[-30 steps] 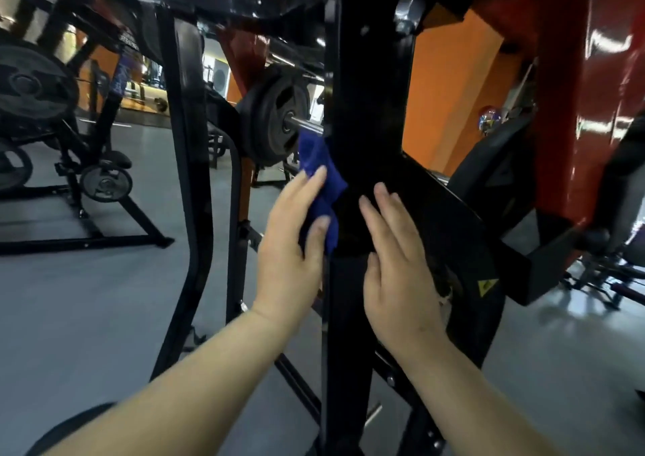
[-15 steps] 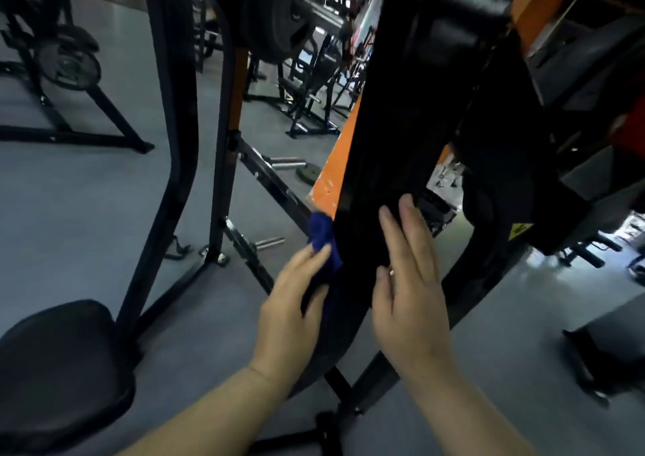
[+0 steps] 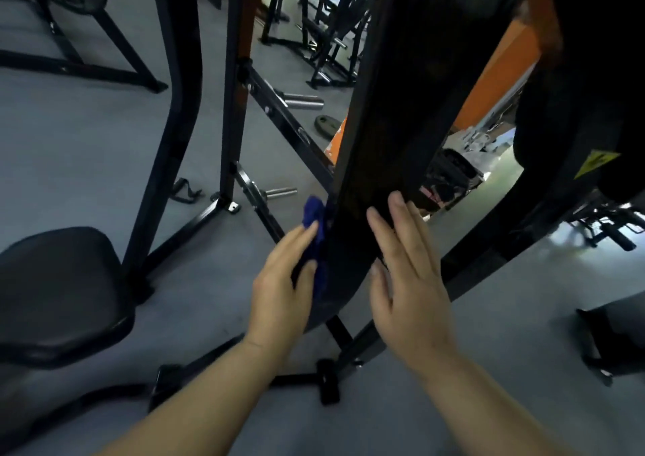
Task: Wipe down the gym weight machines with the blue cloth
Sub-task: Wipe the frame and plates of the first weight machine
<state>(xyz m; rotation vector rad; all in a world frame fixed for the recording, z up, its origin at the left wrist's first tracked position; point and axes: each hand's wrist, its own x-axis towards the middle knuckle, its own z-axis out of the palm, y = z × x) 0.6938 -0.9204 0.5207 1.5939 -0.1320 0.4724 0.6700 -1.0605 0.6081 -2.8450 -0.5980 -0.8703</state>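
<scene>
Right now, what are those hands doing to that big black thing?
A person is cleaning a gym machine. The left hand presses a blue cloth against the side of a black beam. The right hand lies flat on the beam's other side. A black padded seat sits nearby, to the left.

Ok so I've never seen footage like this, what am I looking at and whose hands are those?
This is one picture from a camera worn on a person's head, looking down at their own bare arms in a gym. The left hand presses a crumpled blue cloth against the side of a tall black metal machine beam. The right hand rests flat on the beam's front, fingers straight, holding nothing. A black padded seat sits at lower left, on the grey floor.
</scene>
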